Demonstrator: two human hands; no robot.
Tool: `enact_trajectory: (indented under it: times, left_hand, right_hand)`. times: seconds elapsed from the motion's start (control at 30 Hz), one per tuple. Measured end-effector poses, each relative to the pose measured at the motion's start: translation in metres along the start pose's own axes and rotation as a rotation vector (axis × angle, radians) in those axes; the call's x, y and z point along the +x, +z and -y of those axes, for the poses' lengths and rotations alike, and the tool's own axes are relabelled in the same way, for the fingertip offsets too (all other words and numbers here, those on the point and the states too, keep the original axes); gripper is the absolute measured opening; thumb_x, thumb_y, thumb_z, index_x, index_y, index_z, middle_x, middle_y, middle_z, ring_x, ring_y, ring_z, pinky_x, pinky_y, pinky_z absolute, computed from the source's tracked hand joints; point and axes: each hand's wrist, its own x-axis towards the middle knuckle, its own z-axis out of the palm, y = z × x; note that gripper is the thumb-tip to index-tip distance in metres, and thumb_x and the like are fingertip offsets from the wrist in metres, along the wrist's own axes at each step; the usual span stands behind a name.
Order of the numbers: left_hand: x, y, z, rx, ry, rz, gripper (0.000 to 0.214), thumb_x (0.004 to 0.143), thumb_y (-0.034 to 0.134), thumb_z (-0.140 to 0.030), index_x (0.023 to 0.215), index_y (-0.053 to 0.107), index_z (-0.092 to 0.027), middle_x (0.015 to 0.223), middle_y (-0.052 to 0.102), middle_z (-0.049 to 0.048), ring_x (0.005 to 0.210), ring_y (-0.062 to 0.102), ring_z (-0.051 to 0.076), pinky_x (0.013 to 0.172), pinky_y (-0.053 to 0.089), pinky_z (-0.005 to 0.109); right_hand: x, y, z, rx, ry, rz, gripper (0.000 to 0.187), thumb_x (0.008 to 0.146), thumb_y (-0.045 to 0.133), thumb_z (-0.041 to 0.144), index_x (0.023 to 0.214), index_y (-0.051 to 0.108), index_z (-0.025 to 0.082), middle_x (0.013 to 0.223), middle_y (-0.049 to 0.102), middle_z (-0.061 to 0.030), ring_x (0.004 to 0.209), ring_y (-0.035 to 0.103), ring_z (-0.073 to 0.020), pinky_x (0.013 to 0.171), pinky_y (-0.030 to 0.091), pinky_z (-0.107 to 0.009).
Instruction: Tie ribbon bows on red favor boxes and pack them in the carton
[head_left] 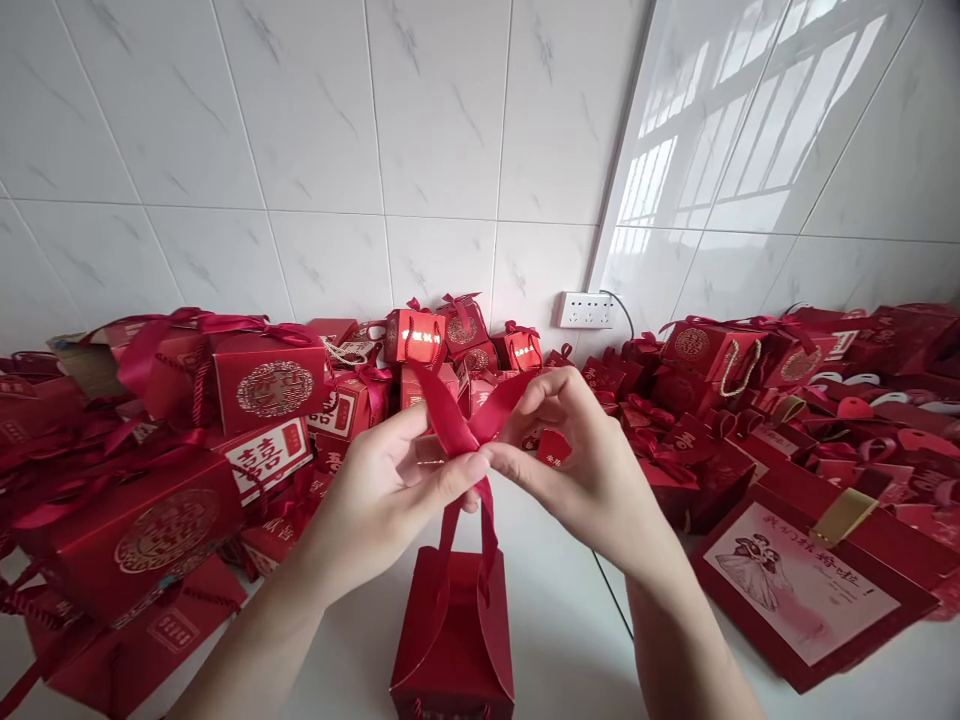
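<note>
A small red gift box (469,620) stands on the white table in front of me, its curved top flaps folded inward. A wide red ribbon (448,408) rises from the box top and crosses above it, its two ends spreading upward in a V. My left hand (409,475) pinches the ribbon at the crossing, thumb on the near side. My right hand (566,455) pinches it at the same spot from the right, thumb and index finger curled together. The ribbon between the hands and the box hangs in two strands.
Piled red gift boxes (277,385) with bows crowd the left. More boxes (457,335) stand against the tiled wall. At right lie a flat box with a printed couple (799,580) and many red pieces. A white power strip (586,310) sits by the wall, with a black cable.
</note>
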Motion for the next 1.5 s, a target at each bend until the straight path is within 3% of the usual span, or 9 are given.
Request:
enact_trajectory:
  times: [0.17, 0.4, 0.57, 0.67, 0.77, 0.83, 1.03, 1.3, 1.5]
  left_hand:
    - [0.004, -0.003, 0.005, -0.057, -0.018, 0.041, 0.010, 0.080, 0.066, -0.027, 0.079, 0.061, -0.019, 0.070, 0.064, -0.0014, 0.053, 0.060, 0.009, 0.052, 0.052, 0.020]
    - [0.012, -0.004, 0.016, -0.186, -0.033, 0.049, 0.015, 0.081, 0.066, -0.031, 0.091, 0.063, -0.020, 0.074, 0.065, 0.0001, 0.052, 0.060, 0.010, 0.049, 0.053, 0.021]
    - [0.015, -0.005, 0.020, -0.154, -0.014, 0.013, 0.017, 0.082, 0.065, -0.034, 0.091, 0.065, -0.020, 0.082, 0.069, 0.0028, 0.071, 0.066, 0.013, 0.061, 0.055, 0.020]
    - [0.015, -0.009, 0.019, -0.038, 0.037, 0.017, 0.017, 0.082, 0.065, -0.034, 0.091, 0.065, -0.019, 0.084, 0.069, 0.0032, 0.075, 0.066, 0.013, 0.067, 0.055, 0.020]
    - [0.014, -0.012, 0.018, 0.044, 0.089, 0.062, 0.015, 0.081, 0.066, -0.033, 0.087, 0.064, -0.019, 0.077, 0.068, 0.0014, 0.071, 0.066, 0.013, 0.063, 0.054, 0.019]
    - [0.013, -0.014, 0.016, 0.079, 0.119, 0.091, 0.013, 0.080, 0.067, -0.032, 0.082, 0.063, -0.020, 0.072, 0.067, -0.0004, 0.067, 0.066, 0.012, 0.061, 0.054, 0.018]
    - [0.008, -0.016, 0.010, 0.151, 0.180, 0.109, 0.013, 0.078, 0.069, -0.032, 0.077, 0.063, -0.020, 0.070, 0.066, -0.0014, 0.065, 0.066, 0.013, 0.058, 0.053, 0.019]
    - [0.009, -0.018, 0.014, 0.188, 0.151, 0.058, 0.013, 0.077, 0.070, -0.031, 0.082, 0.065, -0.020, 0.082, 0.070, 0.0005, 0.078, 0.068, 0.016, 0.072, 0.056, 0.024]
    - [0.009, -0.013, 0.013, 0.131, 0.098, 0.002, 0.018, 0.072, 0.074, -0.035, 0.078, 0.066, -0.020, 0.079, 0.070, 0.0014, 0.077, 0.068, 0.018, 0.072, 0.056, 0.026]
  right_hand:
    - [0.007, -0.005, -0.007, 0.060, 0.105, 0.130, 0.017, 0.081, 0.068, 0.033, 0.082, 0.059, 0.019, 0.081, 0.065, -0.0011, 0.076, 0.062, -0.0152, 0.069, 0.050, -0.027]
    - [-0.001, -0.011, 0.005, -0.022, -0.164, 0.024, 0.006, 0.084, 0.065, 0.024, 0.085, 0.065, 0.018, 0.086, 0.063, -0.0030, 0.080, 0.060, -0.0148, 0.073, 0.051, -0.028]
    - [-0.009, -0.015, 0.019, -0.220, -0.293, 0.294, 0.005, 0.085, 0.063, 0.017, 0.084, 0.068, 0.017, 0.084, 0.058, -0.0037, 0.078, 0.056, -0.0125, 0.069, 0.049, -0.024]
    - [-0.009, -0.015, 0.021, -0.218, -0.272, 0.415, 0.018, 0.084, 0.066, 0.030, 0.073, 0.068, 0.016, 0.078, 0.057, -0.0032, 0.072, 0.054, -0.0119, 0.064, 0.047, -0.023]
    - [-0.005, -0.014, 0.017, -0.240, -0.198, 0.305, 0.031, 0.084, 0.063, 0.040, 0.064, 0.062, 0.016, 0.073, 0.056, -0.0019, 0.071, 0.055, -0.0123, 0.063, 0.046, -0.024]
    - [-0.001, -0.012, 0.011, -0.275, -0.110, 0.257, 0.027, 0.081, 0.067, 0.040, 0.072, 0.061, 0.016, 0.078, 0.059, -0.0020, 0.075, 0.057, -0.0136, 0.066, 0.047, -0.025]
    - [0.006, 0.000, -0.003, -0.056, 0.074, 0.471, 0.022, 0.079, 0.067, 0.020, 0.096, 0.052, 0.020, 0.080, 0.062, 0.0030, 0.070, 0.060, -0.0109, 0.064, 0.049, -0.022]
    - [0.002, 0.015, -0.003, -0.415, 0.011, 0.263, 0.025, 0.081, 0.052, 0.011, 0.105, 0.044, 0.017, 0.064, 0.054, 0.0063, 0.050, 0.049, -0.0090, 0.048, 0.036, -0.020]
    - [-0.007, 0.015, -0.003, -0.210, 0.027, 0.159, 0.021, 0.081, 0.059, 0.015, 0.102, 0.060, 0.015, 0.093, 0.067, -0.0031, 0.082, 0.065, -0.0153, 0.072, 0.052, -0.027]
